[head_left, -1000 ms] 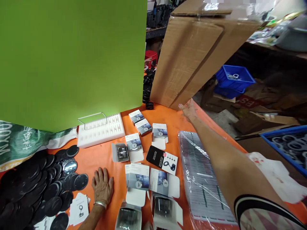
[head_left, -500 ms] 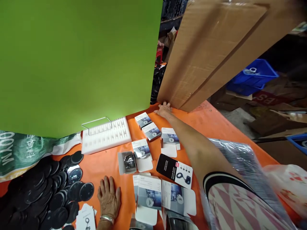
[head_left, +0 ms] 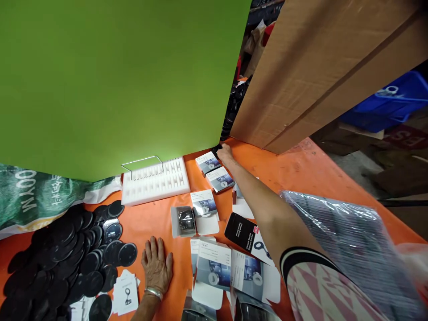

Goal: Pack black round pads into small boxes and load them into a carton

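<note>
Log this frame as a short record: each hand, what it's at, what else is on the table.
left hand: flat and open on the orange table cover, beside black discs
right hand: arm stretched forward, at a small black object; grip unclear
nearby: white product boxes; open white carton holding a dark item
rest: white foam tray; shrink-wrapped stack; cardboard sheets; green backdrop
</note>
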Motion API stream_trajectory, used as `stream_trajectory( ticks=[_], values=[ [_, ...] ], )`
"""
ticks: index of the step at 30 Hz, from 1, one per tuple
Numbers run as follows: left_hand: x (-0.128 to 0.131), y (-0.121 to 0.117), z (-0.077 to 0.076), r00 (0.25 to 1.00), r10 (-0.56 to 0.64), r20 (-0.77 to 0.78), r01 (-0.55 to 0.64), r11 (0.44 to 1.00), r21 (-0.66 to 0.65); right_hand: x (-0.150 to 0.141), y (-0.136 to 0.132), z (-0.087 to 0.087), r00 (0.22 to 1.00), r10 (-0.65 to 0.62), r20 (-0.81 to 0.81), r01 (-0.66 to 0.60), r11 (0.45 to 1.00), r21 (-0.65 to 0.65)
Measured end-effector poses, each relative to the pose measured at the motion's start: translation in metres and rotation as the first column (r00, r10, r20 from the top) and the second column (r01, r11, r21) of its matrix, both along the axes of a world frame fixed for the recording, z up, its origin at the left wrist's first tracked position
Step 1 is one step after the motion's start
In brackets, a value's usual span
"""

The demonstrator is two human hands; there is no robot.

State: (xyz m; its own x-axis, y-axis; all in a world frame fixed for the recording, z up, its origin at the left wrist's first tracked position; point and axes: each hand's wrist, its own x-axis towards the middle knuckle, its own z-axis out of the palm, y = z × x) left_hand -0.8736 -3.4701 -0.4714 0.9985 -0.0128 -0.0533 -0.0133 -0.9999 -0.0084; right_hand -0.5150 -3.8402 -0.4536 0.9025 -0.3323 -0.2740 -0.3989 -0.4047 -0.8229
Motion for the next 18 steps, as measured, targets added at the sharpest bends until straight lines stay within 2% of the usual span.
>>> stream_trajectory(
  ticks=[4, 7, 9, 14, 18],
  values=[
    [0.0, -0.001, 0.002, 1.0, -0.011, 0.001, 0.011, 1.0, -0.01, -0.011, 0.007, 0.008, 0.978, 0.208, -0.028, -0.209, 0.975, -0.071],
    [0.001, -0.001, 0.003, 1.0, 0.008, -0.018, -0.008, 0.999, -0.034, -0.037, 0.007, 0.018, 0.929, 0.369, -0.031, -0.371, 0.925, -0.084],
    [0.001, -0.002, 0.004, 1.0, 0.015, -0.022, -0.016, 0.999, -0.042, -0.059, 0.009, 0.023, 0.9, 0.433, -0.054, -0.436, 0.895, -0.093],
    [0.003, -0.005, 0.008, 0.999, 0.018, -0.047, -0.02, 0.998, -0.055, -0.112, 0.016, 0.029, 0.853, 0.505, -0.13, -0.516, 0.853, -0.076],
    [0.004, -0.007, 0.012, 0.997, 0.014, -0.071, -0.019, 0.998, -0.065, -0.139, 0.013, 0.036, 0.853, 0.496, -0.159, -0.502, 0.865, 0.006]
  ],
)
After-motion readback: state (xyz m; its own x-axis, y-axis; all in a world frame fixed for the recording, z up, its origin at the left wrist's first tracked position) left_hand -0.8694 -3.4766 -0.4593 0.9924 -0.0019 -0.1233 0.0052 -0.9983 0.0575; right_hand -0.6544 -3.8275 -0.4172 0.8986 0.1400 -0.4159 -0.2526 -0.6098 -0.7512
